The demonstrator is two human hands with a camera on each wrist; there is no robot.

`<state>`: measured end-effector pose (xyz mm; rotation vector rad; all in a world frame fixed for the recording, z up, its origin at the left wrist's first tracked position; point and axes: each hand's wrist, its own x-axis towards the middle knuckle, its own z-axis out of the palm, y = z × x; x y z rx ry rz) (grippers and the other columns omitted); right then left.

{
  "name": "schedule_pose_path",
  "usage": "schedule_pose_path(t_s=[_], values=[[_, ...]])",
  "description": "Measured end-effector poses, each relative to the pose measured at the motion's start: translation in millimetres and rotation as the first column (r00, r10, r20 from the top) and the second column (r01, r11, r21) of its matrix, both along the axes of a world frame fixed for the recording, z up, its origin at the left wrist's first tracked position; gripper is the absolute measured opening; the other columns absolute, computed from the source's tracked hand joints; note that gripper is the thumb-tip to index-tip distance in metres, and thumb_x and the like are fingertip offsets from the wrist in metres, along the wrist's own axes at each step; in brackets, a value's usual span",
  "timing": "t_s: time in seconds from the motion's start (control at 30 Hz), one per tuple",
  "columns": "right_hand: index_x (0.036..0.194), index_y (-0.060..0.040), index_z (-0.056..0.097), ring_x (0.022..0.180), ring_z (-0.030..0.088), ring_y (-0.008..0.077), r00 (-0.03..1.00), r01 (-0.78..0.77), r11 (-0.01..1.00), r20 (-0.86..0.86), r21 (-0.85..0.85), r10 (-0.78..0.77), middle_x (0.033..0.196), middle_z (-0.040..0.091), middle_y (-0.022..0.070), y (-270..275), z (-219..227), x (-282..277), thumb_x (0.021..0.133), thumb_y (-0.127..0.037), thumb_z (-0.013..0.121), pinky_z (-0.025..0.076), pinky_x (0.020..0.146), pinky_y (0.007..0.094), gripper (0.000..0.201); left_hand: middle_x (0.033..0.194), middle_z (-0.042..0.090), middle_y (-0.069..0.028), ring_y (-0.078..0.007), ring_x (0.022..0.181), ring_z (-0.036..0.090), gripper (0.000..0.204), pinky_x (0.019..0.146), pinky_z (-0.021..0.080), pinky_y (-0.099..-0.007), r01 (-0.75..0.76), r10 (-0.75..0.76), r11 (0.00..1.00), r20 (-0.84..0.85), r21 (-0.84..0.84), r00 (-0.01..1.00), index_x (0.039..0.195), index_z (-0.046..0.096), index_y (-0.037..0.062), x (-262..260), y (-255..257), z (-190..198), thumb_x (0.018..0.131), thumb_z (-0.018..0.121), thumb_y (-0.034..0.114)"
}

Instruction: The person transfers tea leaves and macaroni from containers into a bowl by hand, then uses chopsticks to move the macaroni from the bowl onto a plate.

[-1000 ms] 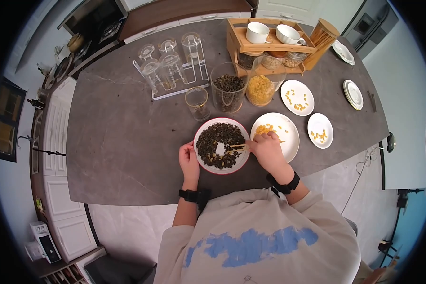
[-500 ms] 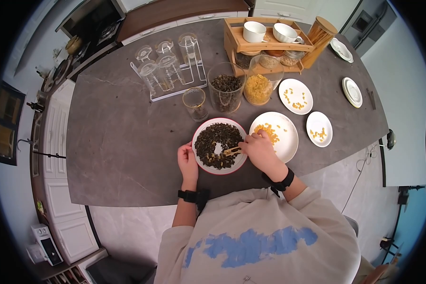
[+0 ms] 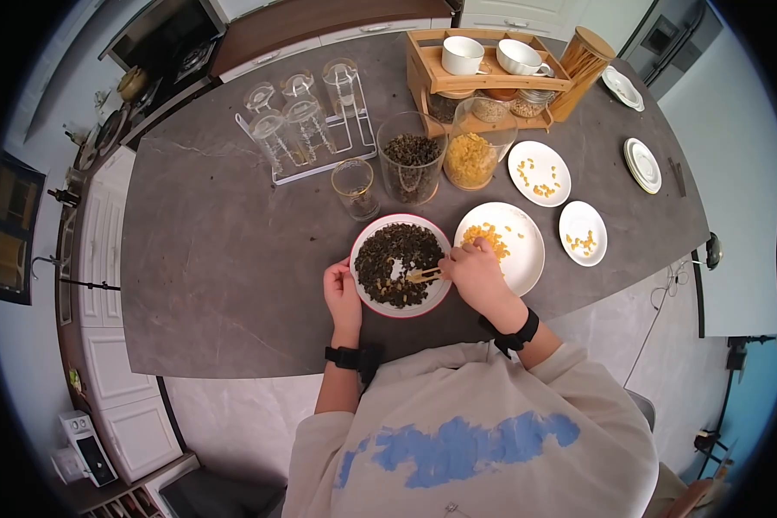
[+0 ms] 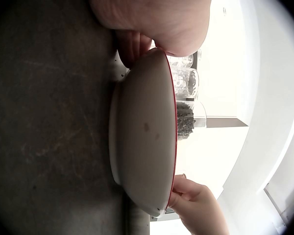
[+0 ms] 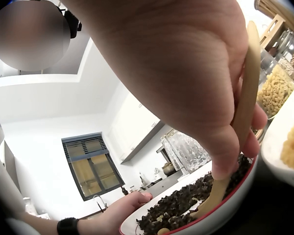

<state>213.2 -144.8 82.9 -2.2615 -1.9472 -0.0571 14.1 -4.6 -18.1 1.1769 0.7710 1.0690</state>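
A white bowl with a red rim [image 3: 367, 298] holds dark dried leaf-like pieces [image 3: 397, 237] with a few yellow bits among them. My left hand [image 3: 344, 298] grips its left edge, the thumb at the rim and fingers against the outer side, as the left wrist view shows. Pinched in my right hand [image 3: 475, 276] are wooden tongs [image 5: 249, 88]. Their tips reach down into the dark pieces, near a bare white patch at the bowl's middle. Right of the bowl, partly under my right hand, lies a white plate [image 3: 527, 259] with small yellow pasta pieces [image 3: 492, 237].
Behind the bowl stand a glass [image 3: 355, 190], a jar of dark pieces [image 3: 412, 164] and a jar of yellow pasta [image 3: 470, 160]. Two smaller plates [image 3: 540, 164] with pasta sit to the right. Farther back are a glass rack [image 3: 319, 168] and a wooden shelf [image 3: 501, 82] with cups.
My right hand has shifted slightly left toward the bowl, uncovering more pasta on the plate, and the tongs' angle has changed. The left hand keeps its hold on the bowl.
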Motion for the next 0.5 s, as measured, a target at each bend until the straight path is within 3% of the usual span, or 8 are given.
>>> schedule_pose_path(t_s=[0.5], values=[[0.074,-0.0146,0.067,0.077,0.059,0.0178,0.999,0.008,0.994,-0.039,0.109,-0.004,0.071,0.058,0.0018,-2.6,4.7,3.4,0.073,-0.017,0.062,0.040,0.084,0.0349,0.006,0.112,0.059,-0.0120,-0.0131,0.096,0.056,0.005,0.089,0.045,-0.0269,-0.002,0.002,1.000,0.018,-0.004,1.000,0.098,0.048,0.0032,-0.2,0.3,-1.8,0.097,0.043,0.003]])
